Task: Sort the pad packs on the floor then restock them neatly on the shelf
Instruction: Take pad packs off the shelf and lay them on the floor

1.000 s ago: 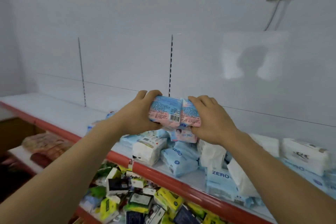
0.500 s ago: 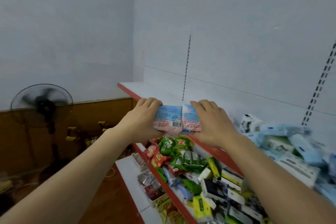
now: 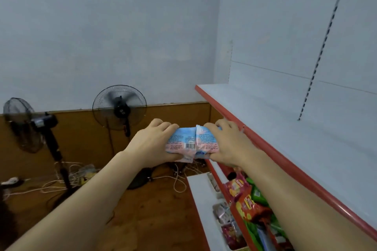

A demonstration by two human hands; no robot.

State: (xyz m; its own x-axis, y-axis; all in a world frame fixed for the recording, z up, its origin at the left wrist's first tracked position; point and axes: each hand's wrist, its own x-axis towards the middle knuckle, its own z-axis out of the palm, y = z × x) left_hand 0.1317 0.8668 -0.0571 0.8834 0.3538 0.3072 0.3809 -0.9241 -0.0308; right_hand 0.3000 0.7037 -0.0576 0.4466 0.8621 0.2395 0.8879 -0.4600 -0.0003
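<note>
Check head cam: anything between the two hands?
Yes: the pad packs, pink-and-blue, barcode facing up. The left hand and right hand press them from either side, just off the shelf's red edge.

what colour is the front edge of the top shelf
Red front edge, white shelf surface; head view.

Pad packs point(image 3: 192, 142), frame center: barcode visible, fine print too small to read. No other readable text.
</note>
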